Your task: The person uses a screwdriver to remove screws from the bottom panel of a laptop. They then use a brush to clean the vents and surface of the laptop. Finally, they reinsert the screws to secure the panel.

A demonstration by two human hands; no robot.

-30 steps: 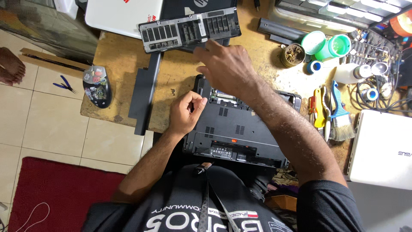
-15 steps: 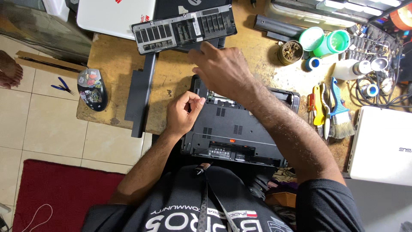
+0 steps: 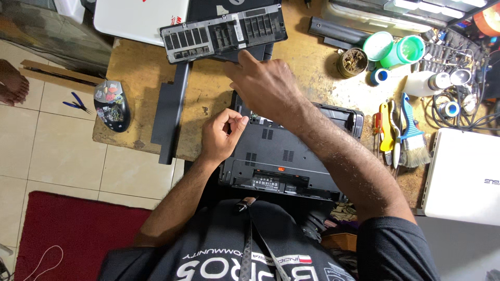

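Both hands point(image 3: 265, 86) nearer cover panel point(image 3: 224, 34) now

Black short-sleeved shirt with white lettering; bare forearms, a dark neck strap.

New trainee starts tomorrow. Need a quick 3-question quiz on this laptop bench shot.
1. True or false: the laptop lies on the wooden bench with its underside up.
2. Multiple choice: what is the right hand reaching toward? A) the brush B) the vented black cover panel C) the white laptop
3. Fill in: the left hand is closed at the laptop's ____ edge, as seen in the picture.

Key:
1. True; vents and the battery bay show.
2. B; the fingertips are at the panel's lower edge.
3. Left; whether it pinches something small cannot be told.
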